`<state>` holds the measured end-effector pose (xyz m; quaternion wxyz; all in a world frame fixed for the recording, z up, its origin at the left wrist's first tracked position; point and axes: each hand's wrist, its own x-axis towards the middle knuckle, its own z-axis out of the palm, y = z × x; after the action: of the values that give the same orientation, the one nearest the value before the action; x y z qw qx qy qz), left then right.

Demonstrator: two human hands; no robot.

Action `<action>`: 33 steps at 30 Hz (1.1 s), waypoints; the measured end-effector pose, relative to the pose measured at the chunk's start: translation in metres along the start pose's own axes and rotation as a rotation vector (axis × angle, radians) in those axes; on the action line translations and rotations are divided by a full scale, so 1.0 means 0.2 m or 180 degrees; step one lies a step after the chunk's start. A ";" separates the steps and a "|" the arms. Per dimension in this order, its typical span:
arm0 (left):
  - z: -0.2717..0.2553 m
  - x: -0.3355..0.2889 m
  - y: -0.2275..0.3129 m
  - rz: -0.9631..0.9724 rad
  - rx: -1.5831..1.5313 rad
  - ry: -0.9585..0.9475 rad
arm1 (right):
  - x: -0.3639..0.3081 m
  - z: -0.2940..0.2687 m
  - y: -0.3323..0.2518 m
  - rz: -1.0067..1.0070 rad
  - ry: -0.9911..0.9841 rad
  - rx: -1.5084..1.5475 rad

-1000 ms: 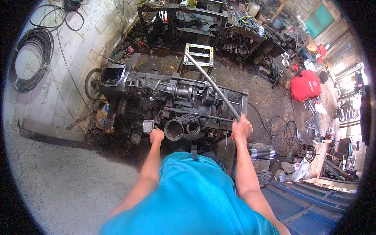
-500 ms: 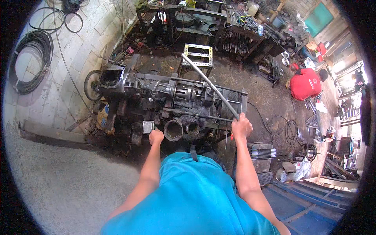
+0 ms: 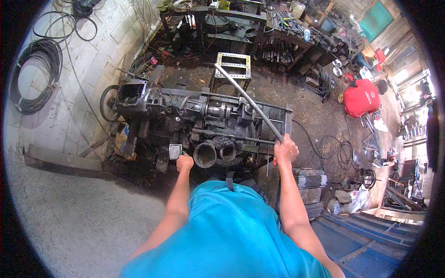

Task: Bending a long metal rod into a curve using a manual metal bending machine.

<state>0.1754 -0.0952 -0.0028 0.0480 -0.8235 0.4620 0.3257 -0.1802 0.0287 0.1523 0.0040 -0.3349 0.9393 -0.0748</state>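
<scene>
Across the dark, grimy machine (image 3: 218, 110) slants a long grey metal bar (image 3: 265, 120), its near end in the person's right hand (image 3: 286, 149); that grip is closed round the bar, and a small red piece (image 3: 275, 161) peeks out below the hand — what it is, I cannot tell. The bar seems held by its end so that nearly all its length is left free to reach outward; its long axis runs diagonally, from the hand at near right to a tip at far left, which points toward the pale perforated stand (image 3: 234, 76) behind the machine; whether the bar touches anything beneath it cannot be told. Beside a small grey box (image 3: 175, 151) is the left hand (image 3: 185, 162), fingers seemingly curled; whether this grip is closed on something or merely rests there is hidden — its place, low and near the body, perhaps keeps that box within easy reach; just to its right sits a round, open-mouthed vessel (image 3: 196, 154).
</scene>
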 end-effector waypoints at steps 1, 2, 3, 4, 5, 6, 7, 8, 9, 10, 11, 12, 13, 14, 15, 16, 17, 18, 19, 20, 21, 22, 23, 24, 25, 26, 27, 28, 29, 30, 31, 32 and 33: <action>-0.01 -0.01 0.01 0.0001 0.0006 -0.0002 | 0.00 -0.01 0.00 0.0005 -0.0004 -0.0001; -0.02 -0.03 0.01 0.0014 0.0029 0.0008 | 0.00 -0.02 -0.01 -0.0002 -0.0002 0.0002; -0.02 -0.03 0.02 0.0028 0.0053 0.0017 | 0.00 -0.02 -0.01 -0.0007 -0.0001 0.0004; -0.02 -0.03 0.01 0.0023 0.0055 0.0017 | 0.00 -0.02 -0.01 -0.0009 -0.0006 0.0004; -0.01 -0.02 0.01 0.0057 0.0065 0.0035 | -0.01 -0.02 -0.01 -0.0043 0.0015 0.0041; -0.01 -0.02 0.00 0.0093 0.0075 0.0053 | -0.01 -0.02 -0.02 -0.0076 0.0036 0.0078; 0.00 -0.01 -0.01 0.0089 0.0078 0.0050 | -0.01 -0.01 -0.02 -0.0075 0.0031 0.0075; 0.00 0.00 -0.01 0.0084 0.0033 0.0043 | -0.01 -0.01 -0.02 -0.0073 0.0033 0.0084; 0.00 0.01 -0.02 0.0079 -0.0013 0.0037 | -0.01 -0.01 -0.03 -0.0070 0.0035 0.0095; 0.00 0.00 -0.01 0.0083 -0.0004 0.0030 | -0.02 -0.01 -0.03 -0.0060 0.0032 0.0090; 0.00 -0.01 0.00 0.0070 0.0005 0.0049 | -0.03 -0.01 -0.03 -0.0086 0.0085 0.0029; 0.00 -0.02 0.00 0.0056 0.0015 0.0069 | -0.04 0.00 -0.03 -0.0112 0.0138 -0.0031; 0.00 -0.02 0.00 0.0055 0.0022 0.0067 | -0.04 0.00 -0.02 -0.0107 0.0132 -0.0032; -0.01 -0.02 0.00 0.0044 0.0038 0.0078 | -0.03 0.00 -0.02 -0.0100 0.0127 -0.0009; -0.01 -0.03 0.00 0.0032 0.0054 0.0090 | -0.03 0.01 -0.01 -0.0094 0.0120 0.0015; -0.01 -0.03 0.00 0.0037 0.0050 0.0095 | -0.03 0.01 -0.01 -0.0093 0.0127 0.0019; -0.01 -0.03 0.01 0.0073 0.0074 0.0073 | -0.02 0.00 -0.01 -0.0065 0.0109 0.0011; -0.02 -0.03 0.01 0.0108 0.0098 0.0052 | -0.02 0.00 0.00 -0.0037 0.0090 0.0003; -0.01 -0.03 0.00 0.0101 0.0103 0.0050 | -0.01 0.00 0.00 -0.0038 0.0082 0.0002; -0.01 -0.02 0.00 0.0096 0.0104 0.0043 | 0.00 0.01 0.01 -0.0039 0.0085 0.0055; 0.00 -0.02 0.00 0.0092 0.0104 0.0034 | 0.00 0.01 0.01 -0.0040 0.0089 0.0107; 0.00 -0.01 -0.01 0.0087 0.0109 0.0032 | 0.00 0.01 0.01 -0.0040 0.0082 0.0106; 0.01 0.00 -0.02 0.0111 0.0109 0.0020 | 0.00 0.01 0.01 -0.0086 0.0119 0.0083; 0.02 0.01 -0.03 0.0137 0.0108 0.0008 | 0.00 0.01 0.00 -0.0132 0.0157 0.0059; 0.02 0.01 -0.03 0.0142 0.0116 0.0000 | 0.00 0.01 0.00 -0.0121 0.0154 0.0053; 0.01 0.00 -0.02 0.0158 0.0101 0.0026 | -0.01 0.01 0.00 -0.0129 0.0143 0.0037; 0.01 0.00 -0.02 0.0175 0.0084 0.0051 | -0.01 0.00 -0.01 -0.0139 0.0133 0.0020; 0.01 -0.01 -0.02 0.0176 0.0087 0.0045 | -0.01 0.00 -0.01 -0.0135 0.0132 0.0015; 0.01 -0.01 -0.02 0.0150 0.0048 0.0075 | -0.01 0.00 -0.02 -0.0145 0.0145 0.0054; 0.01 -0.01 -0.02 0.0123 0.0009 0.0105 | -0.02 0.00 -0.02 -0.0157 0.0158 0.0092; 0.01 -0.02 -0.02 0.0122 0.0005 0.0105 | -0.02 0.00 -0.02 -0.0160 0.0161 0.0091; 0.00 -0.02 -0.02 0.0106 0.0018 0.0093 | -0.03 0.00 -0.02 -0.0104 0.0099 0.0075; 0.00 -0.02 -0.02 0.0089 0.0031 0.0081 | -0.03 0.01 -0.03 -0.0050 0.0036 0.0059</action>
<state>0.1763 -0.0906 -0.0016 0.0415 -0.8209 0.4755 0.3136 -0.1724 0.0285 0.1517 0.0011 -0.3418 0.9359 -0.0855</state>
